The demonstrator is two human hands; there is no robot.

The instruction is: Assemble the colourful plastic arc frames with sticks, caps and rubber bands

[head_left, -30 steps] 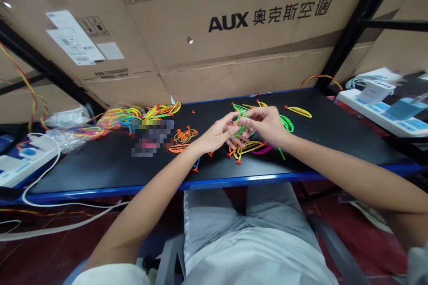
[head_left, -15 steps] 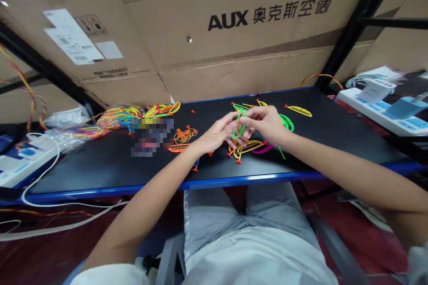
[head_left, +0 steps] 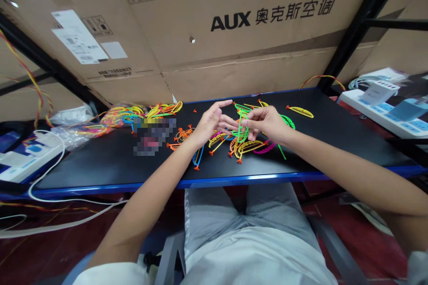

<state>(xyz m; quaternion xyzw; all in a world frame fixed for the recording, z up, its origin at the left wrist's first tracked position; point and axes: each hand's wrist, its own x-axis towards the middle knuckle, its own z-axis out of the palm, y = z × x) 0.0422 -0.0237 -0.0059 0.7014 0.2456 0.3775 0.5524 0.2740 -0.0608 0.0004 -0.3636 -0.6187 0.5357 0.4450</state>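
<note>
My right hand point(head_left: 269, 124) pinches a small green plastic toy bow point(head_left: 241, 133) between thumb and fingers, above the middle of the table. Beside it, my left hand point(head_left: 212, 124) has its fingers stretched apart, and some fingertips reach to the bow's left edge; whether they touch it I cannot tell. Under and around both hands lie more toy bows and orange-tipped arrows, among them a yellow bow point(head_left: 252, 146) and a blue arrow point(head_left: 199, 158). Parts of this pile are hidden behind my hands.
Left of my hands lies a heap of rubber bands point(head_left: 183, 135). Farther left are a plastic bag of colourful pieces point(head_left: 115, 118) and a blurred-out patch. One yellow bow point(head_left: 302, 112) lies alone at right. Power strips point(head_left: 384, 109) flank the table; a cardboard box point(head_left: 200, 62) stands behind.
My left hand has moved slightly left, and its fingers have spread out from around the green bow. My right hand still grips the bow in nearly the same place.
</note>
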